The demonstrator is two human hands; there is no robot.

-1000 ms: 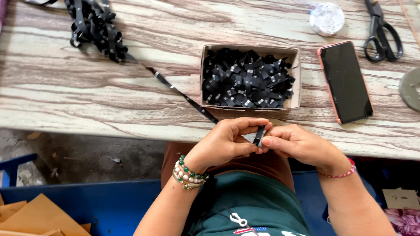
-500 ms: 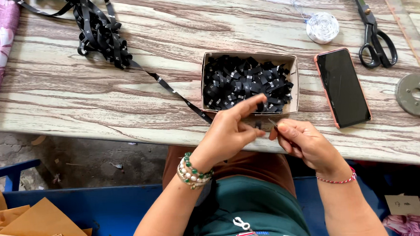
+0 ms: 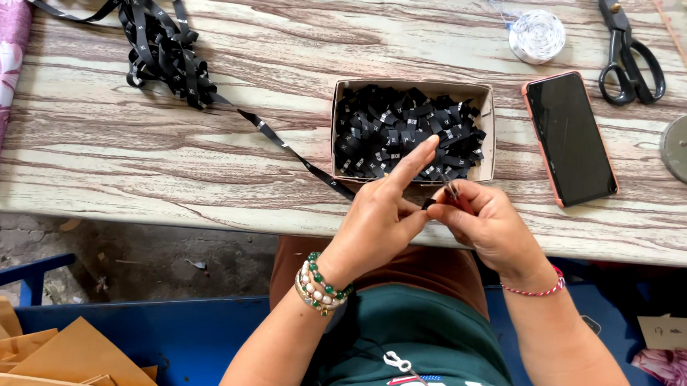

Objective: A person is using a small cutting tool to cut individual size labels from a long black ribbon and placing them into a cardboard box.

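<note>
Since half a second ago your left hand (image 3: 377, 219) has drawn back slightly from the cardboard box (image 3: 481, 101) rim, its forefinger stretched out over the heap of cut black labels (image 3: 407, 129) while thumb and remaining fingers pinch a small black label piece (image 3: 428, 204). Your right hand (image 3: 480, 220) is closed on small snips (image 3: 448, 186), blades just above that piece — whether they touch it cannot be made out. The piece sits between both hands at the table (image 3: 119, 159) edge, directly in front of the box. The black label ribbon (image 3: 285, 145) runs with its long axis diagonal, from the coil at far left down to your left hand — the nearer hand to it.
</note>
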